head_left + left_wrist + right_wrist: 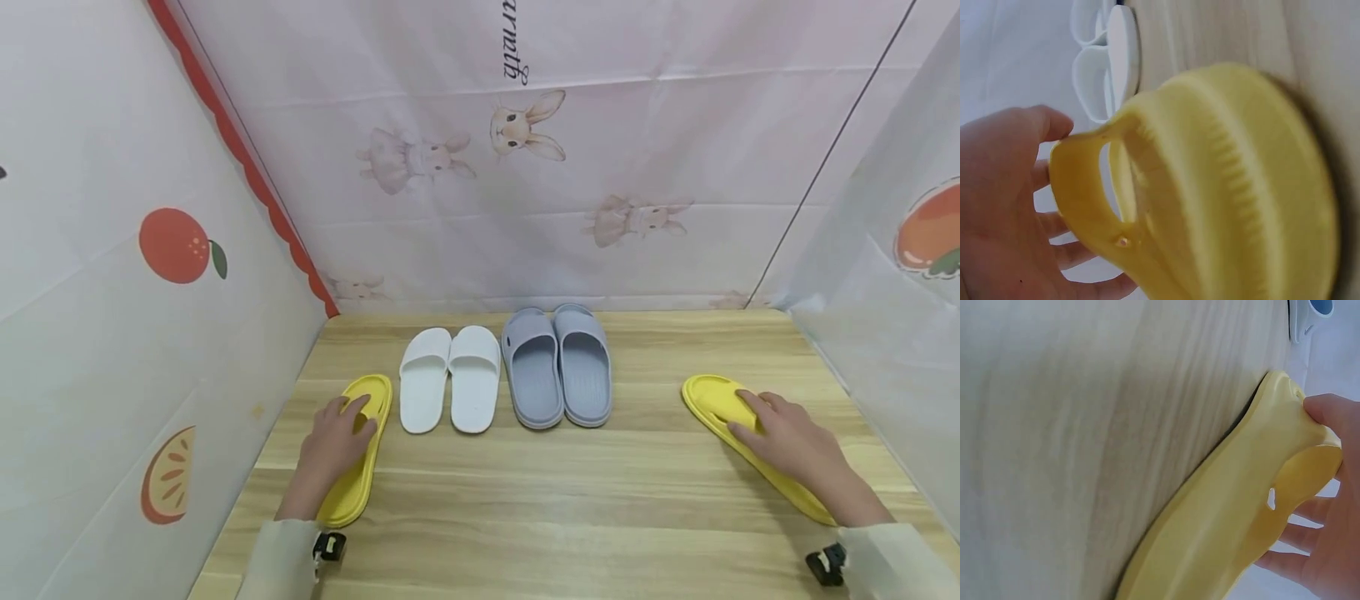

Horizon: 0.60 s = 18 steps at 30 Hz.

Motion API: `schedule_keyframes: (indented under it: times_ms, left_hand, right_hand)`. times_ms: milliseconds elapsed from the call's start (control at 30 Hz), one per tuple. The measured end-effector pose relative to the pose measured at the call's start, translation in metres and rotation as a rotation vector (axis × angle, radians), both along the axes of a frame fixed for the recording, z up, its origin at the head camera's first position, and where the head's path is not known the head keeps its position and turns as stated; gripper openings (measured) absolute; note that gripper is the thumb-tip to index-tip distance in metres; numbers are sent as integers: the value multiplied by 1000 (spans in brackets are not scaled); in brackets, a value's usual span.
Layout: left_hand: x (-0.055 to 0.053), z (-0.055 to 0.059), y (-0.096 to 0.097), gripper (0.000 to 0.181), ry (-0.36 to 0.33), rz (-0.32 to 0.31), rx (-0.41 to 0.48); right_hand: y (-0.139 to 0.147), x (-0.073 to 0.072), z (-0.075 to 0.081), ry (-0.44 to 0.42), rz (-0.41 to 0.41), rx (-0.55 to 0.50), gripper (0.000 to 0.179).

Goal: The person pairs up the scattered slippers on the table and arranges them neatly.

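Note:
On the left of the floor, my left hand (330, 446) is over the strap of a yellow slipper (343, 503), which lies with its toe pointing away. The left wrist view shows the thumb at one edge of the slipper's strap (1075, 181) and the other fingers along its far side. Far to the right, my right hand (798, 446) grips a second yellow slipper (711, 393) across the strap. This one is angled, toe to the left. In the right wrist view its thumb presses the strap's side, fingers round the opposite side. Both hands partly hide the slippers.
Between the hands stand a pair of white slippers (423, 396) and a pair of grey slippers (536, 379), side by side near the back wall (465, 250). Cloth-covered side walls (247, 367) border the wood-patterned surface (525, 517).

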<state>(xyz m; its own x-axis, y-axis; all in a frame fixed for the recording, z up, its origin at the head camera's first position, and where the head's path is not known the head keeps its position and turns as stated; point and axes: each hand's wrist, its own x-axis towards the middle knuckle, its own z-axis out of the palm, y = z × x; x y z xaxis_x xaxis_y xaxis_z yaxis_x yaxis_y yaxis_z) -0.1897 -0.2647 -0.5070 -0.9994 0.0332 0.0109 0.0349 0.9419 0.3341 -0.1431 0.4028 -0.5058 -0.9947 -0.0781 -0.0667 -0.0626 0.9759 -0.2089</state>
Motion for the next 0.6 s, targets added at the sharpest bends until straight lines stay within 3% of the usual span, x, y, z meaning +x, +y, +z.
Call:
schedule_keyframes:
  times_ms: [333, 600]
  left_hand:
    - [32, 0, 1, 53, -27, -3, 33]
    - [57, 2, 9, 52, -4, -9, 47]
  right_hand:
    - [-11, 15, 6, 1, -11, 35, 78]
    - [-26, 31, 5, 26, -54, -23, 76]
